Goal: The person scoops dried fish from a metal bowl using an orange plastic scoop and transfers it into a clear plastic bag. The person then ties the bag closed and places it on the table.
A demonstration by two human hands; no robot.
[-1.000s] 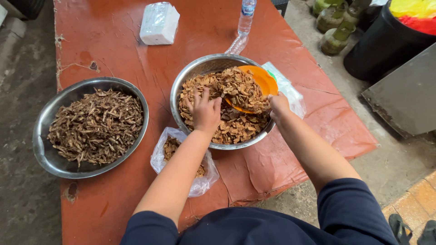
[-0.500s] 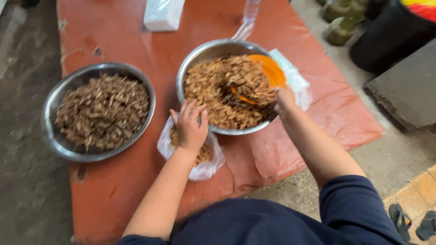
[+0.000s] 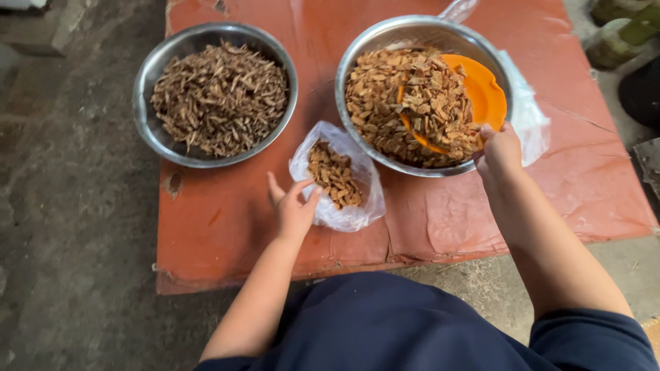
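Note:
My left hand pinches the near left edge of a small clear plastic bag that lies open on the red table and holds some light brown chips. My right hand grips the rim of an orange scoop sunk in the brown chips of the right steel bowl. The bag sits just in front of that bowl, touching its near rim.
A second steel bowl at the left holds darker, thinner dried strips. The red table ends close to my body, with a grey floor to the left. A clear wrapper lies behind my right hand. Greenish bottles stand at the upper right.
My left hand left the right bowl, came down over the bag, and now holds the bag's edge. My right hand stayed on the orange scoop. The view shifted closer.

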